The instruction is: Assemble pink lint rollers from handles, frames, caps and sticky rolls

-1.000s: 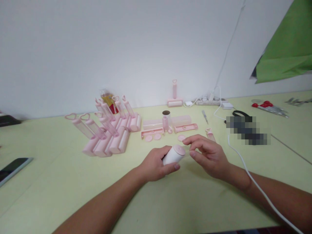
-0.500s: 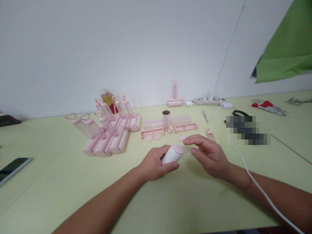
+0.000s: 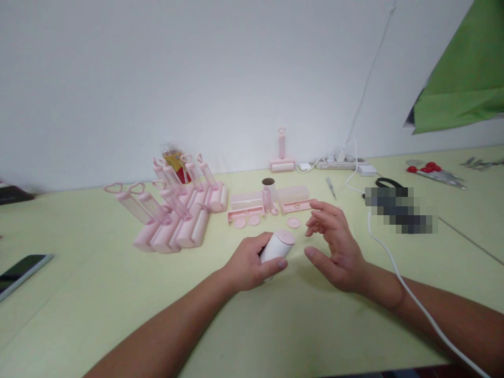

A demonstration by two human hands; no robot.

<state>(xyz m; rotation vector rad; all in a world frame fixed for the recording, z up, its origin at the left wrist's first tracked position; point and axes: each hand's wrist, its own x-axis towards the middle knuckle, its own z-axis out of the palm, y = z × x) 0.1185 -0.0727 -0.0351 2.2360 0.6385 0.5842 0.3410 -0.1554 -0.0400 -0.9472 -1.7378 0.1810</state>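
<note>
My left hand [image 3: 252,262] is wrapped round a white lint roller refill [image 3: 275,248], tilted, with a pink end cap [image 3: 285,237] on its upper end. To the right, my right hand [image 3: 334,249] is raised with its fingers apart and nothing in them. Beyond it lies a loose round pink cap [image 3: 293,223]. Farther back are two pink roller frames [image 3: 246,212], two more round caps [image 3: 240,223], a clear pinkish cover [image 3: 293,194], a short pink handle [image 3: 267,199] and an upright white roll with a brown core [image 3: 268,182].
Several finished pink lint rollers [image 3: 173,220] with heart-shaped loops stand at left. Another lint roller [image 3: 282,157] leans by the wall. A screwdriver [image 3: 331,187], a power strip [image 3: 340,164], red-handled scissors [image 3: 429,170] and a white cable [image 3: 388,257] are at right; a phone [image 3: 23,273] lies far left.
My right hand has drawn back from the capped end and tipped upward, its fingers opening. My left hand and the roll have shifted very slightly left.
</note>
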